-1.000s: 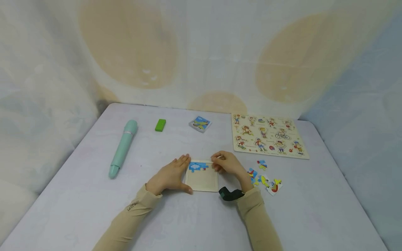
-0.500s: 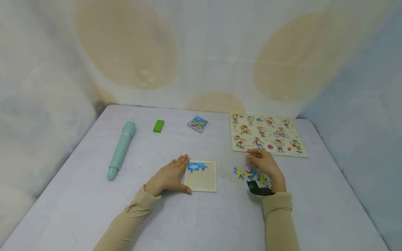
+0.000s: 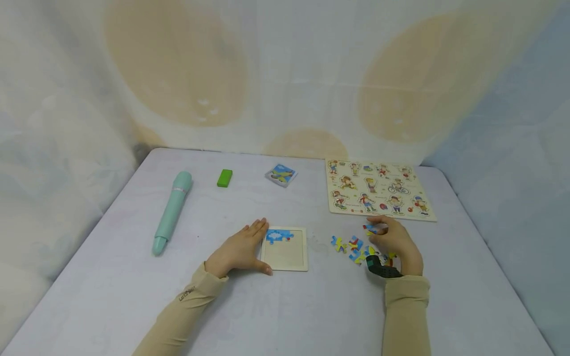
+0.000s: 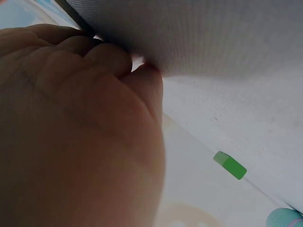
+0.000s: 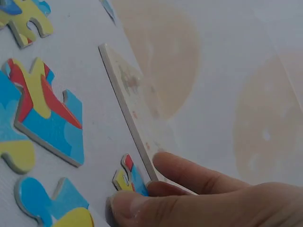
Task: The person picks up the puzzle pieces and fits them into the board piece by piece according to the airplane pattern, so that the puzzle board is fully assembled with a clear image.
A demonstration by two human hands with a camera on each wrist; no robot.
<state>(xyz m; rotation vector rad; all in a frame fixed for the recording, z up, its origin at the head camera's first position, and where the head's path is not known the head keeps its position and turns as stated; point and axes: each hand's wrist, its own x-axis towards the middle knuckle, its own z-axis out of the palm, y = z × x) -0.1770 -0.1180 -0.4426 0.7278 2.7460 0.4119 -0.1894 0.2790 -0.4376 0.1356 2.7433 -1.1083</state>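
My left hand point(image 3: 240, 249) lies with straight fingers along the left edge of a small wooden puzzle tray point(image 3: 289, 269), thumb at its lower left corner. Inside the tray, along the top, sit joined blue puzzle pieces point(image 3: 278, 236) with a cloud. To the right, my right hand point(image 3: 398, 242) pinches a blue, yellow and red puzzle piece point(image 5: 137, 182) between thumb and fingers, just below the picture board. Several loose puzzle pieces point(image 3: 356, 244) lie on the table left of that hand and partly behind its wrist. The left wrist view shows mostly the back of the left hand point(image 4: 80, 123).
A wooden picture board point(image 3: 378, 190) with figures lies at the back right. Behind the tray are a small picture card or tile point(image 3: 282, 175) and a green block point(image 3: 224, 178). A mint-green microphone-shaped stick point(image 3: 172, 212) lies on the left. Curtains enclose the table.
My right hand has moved from the tray's upper right corner out to the loose pieces on the right and pinches one there. The left hand stays at the tray.
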